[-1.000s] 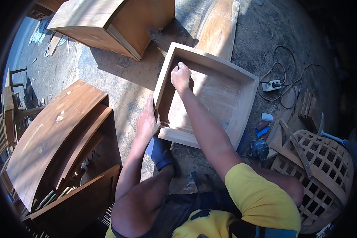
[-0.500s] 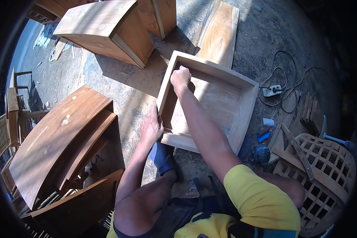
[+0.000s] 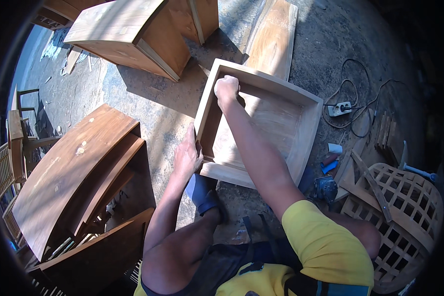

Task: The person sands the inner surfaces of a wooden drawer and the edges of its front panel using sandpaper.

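Note:
A pale, shallow wooden drawer (image 3: 308, 143) lies tilted on the floor before me, its hollow side facing up. At its near left corner my left hand (image 3: 187, 155) is closed on the side wall, with fingers along the outside. My right hand (image 3: 227, 89) reaches across into the drawer and is curled into a fist beside the inner face of the left wall, close to the far left corner. Whatever that fist grips, if anything, is hidden beneath the fingers.
A curved-top wooden cabinet (image 3: 79, 158) stands at left, another (image 3: 128, 29) at far left. Behind the drawer lies a wooden board (image 3: 271, 39). To the right are a power strip (image 3: 339, 109) with cable, a power tool (image 3: 325, 188) and a lattice wooden panel (image 3: 404, 197).
My right hand has shifted slightly toward the drawer's far end along the left wall. The left hand keeps its place on the drawer; the whole view has moved a little.

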Demonstrator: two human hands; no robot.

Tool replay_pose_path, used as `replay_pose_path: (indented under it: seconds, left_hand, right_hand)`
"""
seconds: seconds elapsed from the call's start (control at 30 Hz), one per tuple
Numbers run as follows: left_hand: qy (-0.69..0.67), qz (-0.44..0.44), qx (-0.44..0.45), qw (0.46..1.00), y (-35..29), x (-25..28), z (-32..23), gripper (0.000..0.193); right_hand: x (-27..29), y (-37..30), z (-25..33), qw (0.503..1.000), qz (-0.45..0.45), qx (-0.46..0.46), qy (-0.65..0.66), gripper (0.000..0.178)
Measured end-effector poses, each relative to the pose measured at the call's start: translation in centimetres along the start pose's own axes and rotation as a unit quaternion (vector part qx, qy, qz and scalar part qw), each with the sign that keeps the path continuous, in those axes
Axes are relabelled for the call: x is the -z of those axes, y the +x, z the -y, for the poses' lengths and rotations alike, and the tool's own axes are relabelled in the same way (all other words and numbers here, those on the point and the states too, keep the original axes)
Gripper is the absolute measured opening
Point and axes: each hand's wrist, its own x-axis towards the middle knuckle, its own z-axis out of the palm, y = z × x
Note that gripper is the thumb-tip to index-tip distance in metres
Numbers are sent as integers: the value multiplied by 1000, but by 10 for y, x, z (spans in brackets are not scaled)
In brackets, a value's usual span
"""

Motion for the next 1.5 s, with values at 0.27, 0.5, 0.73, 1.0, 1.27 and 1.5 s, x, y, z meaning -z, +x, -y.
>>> replay_pose_path:
  seconds: [0.27, 0.5, 0.73, 1.0, 1.27, 1.5]
  left_hand:
    - [0, -6, 10, 1000, -12, 3, 13, 67]
    - [4, 13, 18, 1000, -2, -2, 3, 67]
    - [3, -10, 17, 1000, -10, 6, 20, 68]
    - [24, -48, -36, 998, -7, -7, 19, 69]
    - [10, -14, -4, 1000, -2, 0, 5, 71]
    - [14, -10, 14, 1000, -13, -1, 23, 71]
  right_hand:
    - [5, -38, -7, 993, -3, 116, 14, 31]
    - [7, -35, -28, 999, 37, -1, -28, 39]
    - [-5, -60, -5, 991, 38, 123, -47, 25]
    - [11, -30, 15, 977, -6, 211, -13, 9]
    - [12, 5, -9, 981, 51, 181, -50, 8]
    - [27, -54, -39, 965, 203, -48, 157, 17]
